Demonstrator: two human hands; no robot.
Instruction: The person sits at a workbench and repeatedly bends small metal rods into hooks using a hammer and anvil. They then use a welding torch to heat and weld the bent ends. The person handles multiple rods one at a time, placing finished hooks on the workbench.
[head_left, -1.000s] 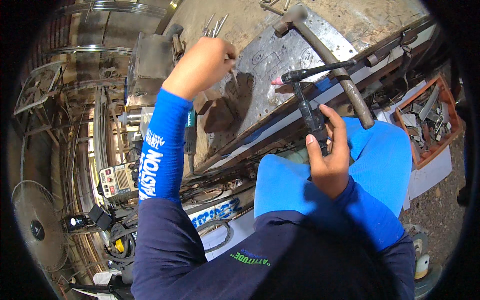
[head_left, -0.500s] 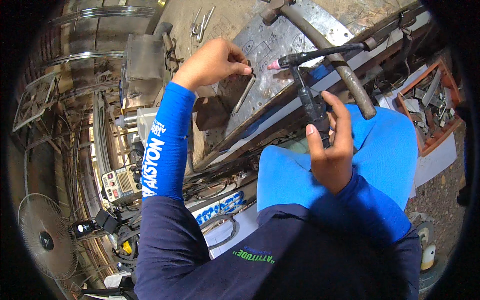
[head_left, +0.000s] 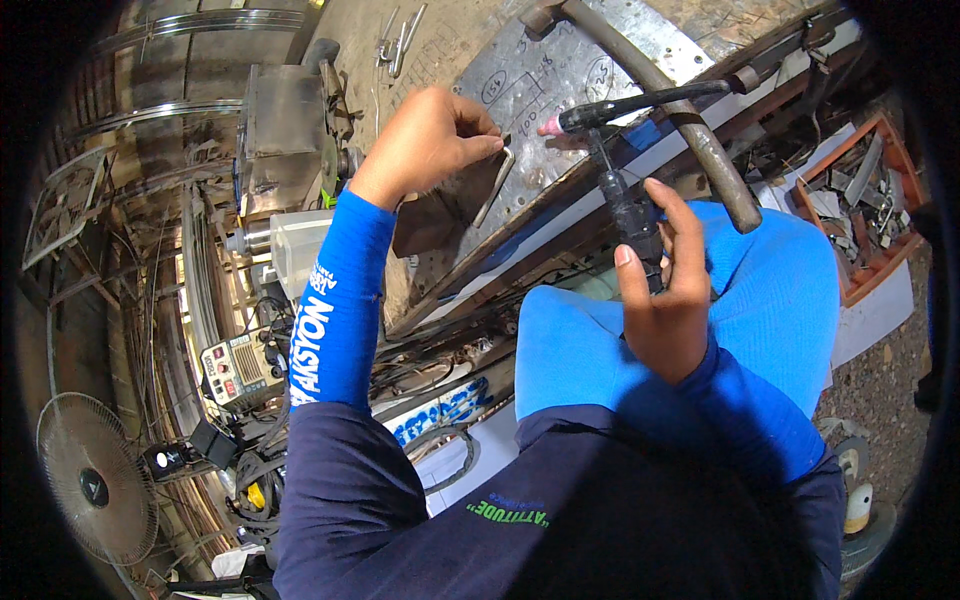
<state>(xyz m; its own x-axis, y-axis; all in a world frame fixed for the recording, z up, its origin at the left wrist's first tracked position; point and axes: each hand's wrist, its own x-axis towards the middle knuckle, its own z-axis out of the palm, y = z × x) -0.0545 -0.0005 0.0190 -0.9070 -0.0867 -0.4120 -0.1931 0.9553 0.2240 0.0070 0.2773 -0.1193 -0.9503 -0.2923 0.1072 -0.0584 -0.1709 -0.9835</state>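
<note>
My left hand (head_left: 425,145), in a blue sleeve, pinches the hooked upper end of a thin bent metal rod (head_left: 493,192) between thumb and fingertips. The rod slants down over the bench edge. My right hand (head_left: 668,315) is wrapped loosely round the black handle of a welding torch (head_left: 625,205). The torch's pink nozzle points left, a short gap from the bent end of the rod. Beneath both lies a grey metal plate (head_left: 565,75) with handwritten marks. A hammer (head_left: 715,170) rests across the plate, its handle passing under the torch and jutting past the edge.
Several bent rods (head_left: 402,45) lie at the far side of the bench (head_left: 455,35). At right is an orange-rimmed bin (head_left: 850,290) of metal scraps. On the left stand a welding machine (head_left: 235,370) and a fan (head_left: 95,480). Blue cloth covers my legs.
My left hand has dipped slightly, the rod still pinched in it. The torch and my right hand have hardly moved. The whole view has shifted a little.
</note>
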